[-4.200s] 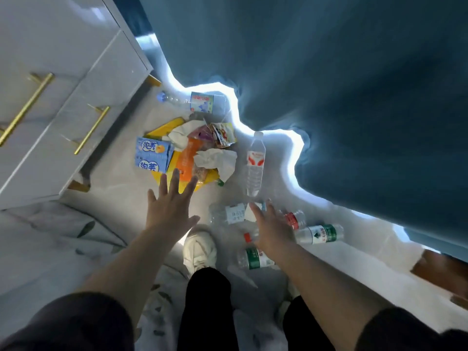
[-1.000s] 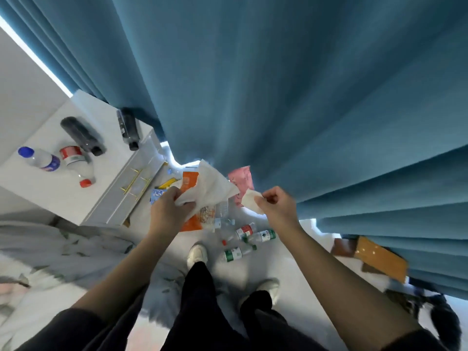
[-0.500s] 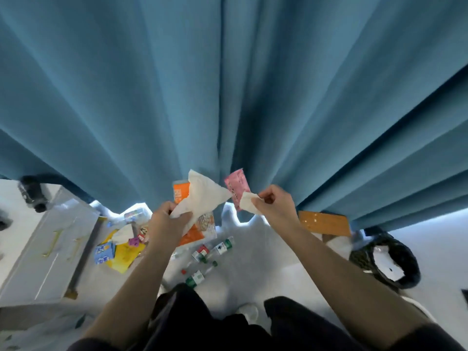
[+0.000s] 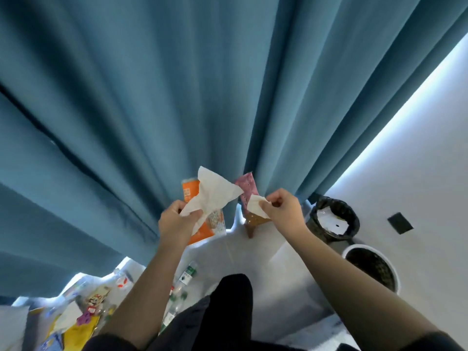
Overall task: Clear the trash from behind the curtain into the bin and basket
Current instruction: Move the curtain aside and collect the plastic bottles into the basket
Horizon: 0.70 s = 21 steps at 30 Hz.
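Two bare forearms reach forward from the bottom of the view, above dark trousers and a pale floor.

Near field, lower left: loose trash lies on the floor at the foot of the curtain. It includes a yellow wrapper, a white tissue and several clear plastic bottles with green and red labels. The bottles lie on their sides, just beside the left forearm.

Middle field: the left hand is closed around two items at once. A large white tissue is pinched between thumb and fingers and fans upward above the hand. An orange packet sits behind the tissue in the same grip, with its ends showing above and below the hand.

The right hand is closed on a small white tissue, held at the fingertips, together with a pink packet that stands upright behind it. Both hands are level and close together but do not touch.

Far field, right: a bin lined with a black bag stands on the floor near the curtain edge and contains white paper. A basket with a white rim and dark interior stands just beside it, nearer the person. Both are beyond and to the right of the right hand.
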Each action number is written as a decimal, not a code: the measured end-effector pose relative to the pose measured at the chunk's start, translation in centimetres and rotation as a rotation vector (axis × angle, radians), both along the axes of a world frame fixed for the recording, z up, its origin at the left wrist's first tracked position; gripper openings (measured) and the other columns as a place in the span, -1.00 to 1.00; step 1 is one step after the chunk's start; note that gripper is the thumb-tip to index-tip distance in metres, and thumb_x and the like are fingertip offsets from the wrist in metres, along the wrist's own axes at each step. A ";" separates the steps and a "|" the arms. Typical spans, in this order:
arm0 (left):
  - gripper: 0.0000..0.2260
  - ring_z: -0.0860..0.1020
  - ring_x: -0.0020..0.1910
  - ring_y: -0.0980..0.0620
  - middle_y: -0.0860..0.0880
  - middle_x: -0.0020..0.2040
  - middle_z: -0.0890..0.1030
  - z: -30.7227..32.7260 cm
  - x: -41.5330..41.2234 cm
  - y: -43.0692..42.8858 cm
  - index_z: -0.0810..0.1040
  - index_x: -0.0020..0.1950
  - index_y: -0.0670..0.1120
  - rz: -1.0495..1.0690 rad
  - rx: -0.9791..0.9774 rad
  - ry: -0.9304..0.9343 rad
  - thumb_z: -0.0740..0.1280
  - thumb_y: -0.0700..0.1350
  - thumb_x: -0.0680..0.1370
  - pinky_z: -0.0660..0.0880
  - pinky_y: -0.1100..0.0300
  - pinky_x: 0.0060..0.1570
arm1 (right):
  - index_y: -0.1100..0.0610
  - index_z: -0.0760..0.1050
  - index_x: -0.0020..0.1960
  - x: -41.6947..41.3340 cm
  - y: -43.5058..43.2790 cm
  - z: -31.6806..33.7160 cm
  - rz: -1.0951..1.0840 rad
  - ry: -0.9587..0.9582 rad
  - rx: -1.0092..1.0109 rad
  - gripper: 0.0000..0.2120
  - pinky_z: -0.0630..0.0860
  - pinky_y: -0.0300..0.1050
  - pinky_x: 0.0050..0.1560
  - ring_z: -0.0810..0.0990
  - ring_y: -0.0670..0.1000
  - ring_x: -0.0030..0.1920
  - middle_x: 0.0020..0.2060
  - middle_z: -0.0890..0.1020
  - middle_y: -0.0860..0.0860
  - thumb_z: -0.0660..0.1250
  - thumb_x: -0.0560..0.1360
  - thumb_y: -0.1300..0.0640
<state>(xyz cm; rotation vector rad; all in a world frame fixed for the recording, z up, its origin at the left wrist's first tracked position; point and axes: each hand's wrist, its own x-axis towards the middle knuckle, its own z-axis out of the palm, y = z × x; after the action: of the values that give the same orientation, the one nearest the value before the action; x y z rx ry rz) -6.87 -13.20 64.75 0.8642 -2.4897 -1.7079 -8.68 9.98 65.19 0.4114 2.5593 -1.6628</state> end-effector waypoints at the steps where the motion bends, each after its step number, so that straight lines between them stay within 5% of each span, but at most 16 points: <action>1: -0.84 0.54 -0.23 -0.03 0.00 -0.25 0.57 0.0 -0.9 1.2 0.48 -0.25 -0.04 -0.024 -0.012 -0.002 0.46 -0.11 0.42 0.49 0.14 -0.24 | 0.13 0.46 -0.19 -0.3 1.0 -0.2 -0.024 -0.014 -0.008 -0.85 0.39 -0.39 -0.38 0.48 -0.07 -0.33 -0.31 0.53 -0.04 0.43 0.45 0.21; 5: -0.82 0.51 -0.27 -0.02 -0.01 -0.29 0.55 -0.5 -5.1 6.6 0.47 -0.25 -0.07 -0.150 -0.044 0.000 0.45 -0.08 0.43 0.43 0.19 -0.32 | 0.05 0.43 -0.27 -2.2 6.2 -0.9 -0.135 -0.023 -0.035 -0.79 0.48 -0.08 -0.23 0.53 0.02 -0.30 -0.27 0.61 0.09 0.44 0.42 0.21; 9: -0.82 0.56 -0.23 -0.03 -0.02 -0.24 0.60 -2.3 -10.7 13.1 0.50 -0.22 -0.06 -0.290 -0.070 -0.033 0.46 -0.03 0.43 0.52 0.07 -0.22 | 0.08 0.40 -0.28 -5.4 13.1 -1.5 -0.267 -0.028 -0.034 -0.76 0.42 -0.23 -0.32 0.48 -0.05 -0.35 -0.33 0.54 0.02 0.43 0.43 0.26; 12: -0.84 0.55 -0.25 -0.03 -0.03 -0.23 0.59 -3.0 -15.1 18.8 0.50 -0.21 -0.06 -0.404 -0.060 -0.056 0.46 -0.08 0.43 0.44 0.15 -0.29 | 0.10 0.42 -0.28 -8.0 18.7 -2.2 -0.403 -0.054 -0.045 -0.78 0.46 -0.13 -0.27 0.52 -0.02 -0.29 -0.30 0.58 0.04 0.43 0.42 0.26; 17: -0.80 0.51 -0.32 -0.04 -0.03 -0.33 0.57 -4.7 -21.1 28.7 0.47 -0.29 -0.10 -0.624 -0.065 -0.115 0.48 -0.12 0.39 0.38 0.16 -0.35 | 0.15 0.44 -0.28 -10.7 27.6 -3.5 -0.588 -0.110 -0.060 -0.82 0.44 -0.27 -0.42 0.51 -0.02 -0.34 -0.34 0.57 0.04 0.43 0.41 0.28; 21: -0.84 0.52 -0.29 -0.01 -0.02 -0.27 0.59 -7.4 -24.1 35.9 0.51 -0.21 -0.10 -0.800 -0.178 -0.208 0.46 -0.09 0.41 0.36 0.21 -0.37 | 0.14 0.47 -0.29 -10.8 33.6 -6.4 -0.717 -0.160 -0.030 -0.84 0.46 -0.07 -0.24 0.50 -0.02 -0.32 -0.37 0.56 0.00 0.43 0.40 0.21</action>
<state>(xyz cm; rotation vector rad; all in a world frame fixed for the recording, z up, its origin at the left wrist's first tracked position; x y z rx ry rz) -31.01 22.68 57.37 -0.0080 -3.3504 -1.5277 -19.45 43.59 58.75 1.5298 2.4007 -1.7251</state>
